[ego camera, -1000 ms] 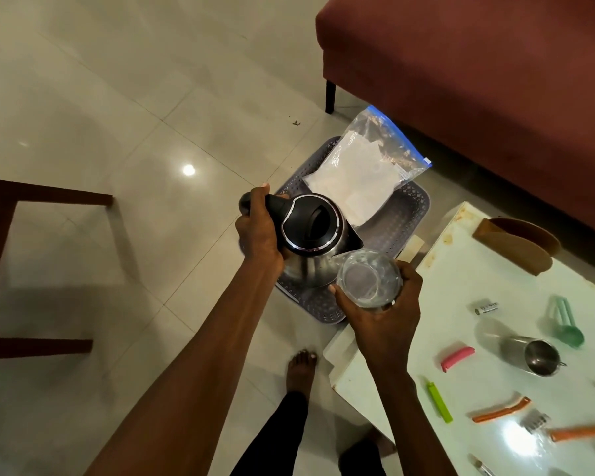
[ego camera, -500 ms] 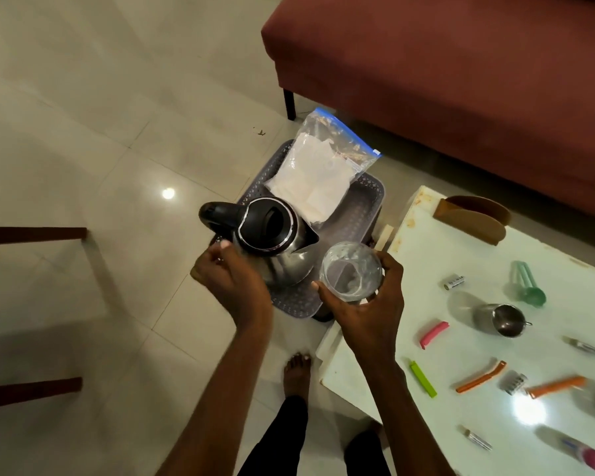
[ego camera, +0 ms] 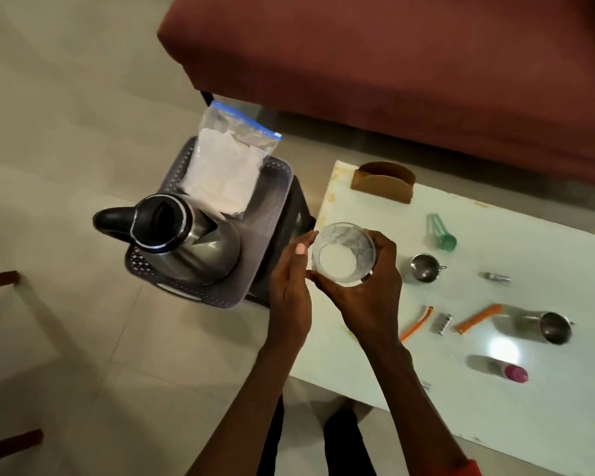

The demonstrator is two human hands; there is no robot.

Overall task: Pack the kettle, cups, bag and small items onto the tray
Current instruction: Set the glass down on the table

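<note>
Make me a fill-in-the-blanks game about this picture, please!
1. The kettle stands on the grey ____.
2. The right hand holds a clear ____.
3. The bag of white powder lies on the tray, on the far side of the ____.
4. The two steel cups are not packed yet; they sit on the white ____.

Missing words: tray; glass; kettle; table
</note>
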